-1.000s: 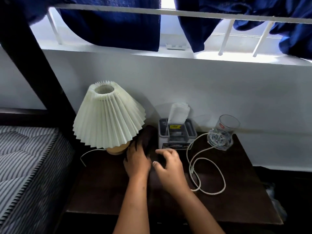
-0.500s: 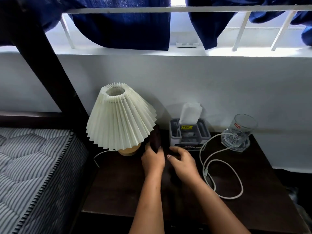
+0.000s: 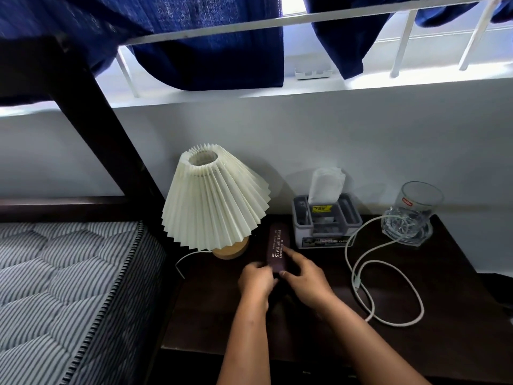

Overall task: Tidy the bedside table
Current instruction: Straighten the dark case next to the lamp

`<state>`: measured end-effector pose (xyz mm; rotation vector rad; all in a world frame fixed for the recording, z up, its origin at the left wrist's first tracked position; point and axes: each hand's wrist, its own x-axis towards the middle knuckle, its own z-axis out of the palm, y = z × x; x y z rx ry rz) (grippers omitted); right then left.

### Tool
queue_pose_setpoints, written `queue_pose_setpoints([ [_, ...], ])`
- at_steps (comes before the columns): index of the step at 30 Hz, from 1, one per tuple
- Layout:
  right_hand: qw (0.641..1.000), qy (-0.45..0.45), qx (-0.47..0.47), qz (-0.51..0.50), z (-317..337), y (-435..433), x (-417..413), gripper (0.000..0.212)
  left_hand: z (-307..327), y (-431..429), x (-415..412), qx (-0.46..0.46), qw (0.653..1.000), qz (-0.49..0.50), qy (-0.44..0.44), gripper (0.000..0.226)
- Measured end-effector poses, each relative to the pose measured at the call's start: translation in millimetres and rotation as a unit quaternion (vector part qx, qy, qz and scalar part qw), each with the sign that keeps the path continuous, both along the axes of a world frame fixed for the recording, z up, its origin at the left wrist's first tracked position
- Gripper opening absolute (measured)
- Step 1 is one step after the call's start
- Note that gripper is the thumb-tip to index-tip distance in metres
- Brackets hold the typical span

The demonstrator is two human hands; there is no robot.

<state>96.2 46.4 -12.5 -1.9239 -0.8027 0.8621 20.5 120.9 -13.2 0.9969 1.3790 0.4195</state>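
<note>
A dark brown spectacle case (image 3: 277, 243) with pale lettering lies lengthwise on the dark wooden bedside table (image 3: 416, 345), between the lamp and the tissue box. My left hand (image 3: 256, 282) grips the case's near end from the left. My right hand (image 3: 302, 279) holds the same end from the right, with the forefinger laid along the lid. A lamp (image 3: 213, 198) with a pleated cream shade stands at the back left. A grey tissue box (image 3: 326, 220) sits behind the case, and a glass tumbler (image 3: 410, 212) stands at the back right.
A white cable (image 3: 388, 323) loops over the right half of the table, from the tumbler toward the front. A striped mattress (image 3: 61, 287) lies to the left, under a dark bed post (image 3: 91, 112). Blue cloth (image 3: 211, 45) hangs on the white window rail above.
The dark case has been turned from standing on edge beside the lamp to lying flat with its lettered lid up. Both hands stayed on its near end.
</note>
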Motion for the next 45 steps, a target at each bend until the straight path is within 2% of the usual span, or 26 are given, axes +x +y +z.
queue_pose_setpoints([
  [2,0.999,-0.028,-0.006,0.017,-3,1,1,0.062,-6,3,1,0.052,0.996,-0.024,0.065,0.026],
  [4,0.998,-0.044,-0.014,0.035,-4,3,-1,0.065,-7,3,1,0.077,0.993,-0.033,0.084,0.030],
  [11,0.993,-0.083,-0.032,0.076,-10,7,1,0.073,-9,5,5,0.119,0.988,-0.034,0.088,0.027],
  [22,0.986,-0.109,-0.046,0.116,-7,-1,7,0.086,-13,10,7,0.114,0.991,-0.014,0.066,0.016],
  [27,0.982,-0.121,-0.045,0.136,-10,0,8,0.083,-13,9,9,0.120,0.990,-0.018,0.067,0.012],
  [33,0.975,-0.150,-0.057,0.153,-20,7,14,0.081,-15,13,10,0.141,0.987,-0.024,0.071,0.024],
  [36,0.975,-0.190,-0.011,0.114,-16,3,16,0.066,-15,15,13,0.149,0.985,-0.034,0.085,0.027],
  [38,0.947,-0.317,0.030,0.030,-7,-2,19,0.054,-14,16,14,0.161,0.982,-0.043,0.089,0.029],
  [40,0.889,-0.454,0.029,-0.053,2,-5,31,0.050,-10,15,15,0.189,0.971,-0.081,0.119,0.034],
  [41,0.866,-0.494,0.010,-0.079,5,-7,39,0.051,-7,14,16,0.210,0.961,-0.105,0.146,0.037],
  [43,0.841,-0.530,-0.027,-0.107,9,-12,54,0.054,-1,9,17,0.279,0.926,-0.141,0.214,0.045],
  [45,0.831,-0.539,-0.072,-0.111,6,-17,64,0.056,7,3,18,0.349,0.886,-0.166,0.256,0.051],
])
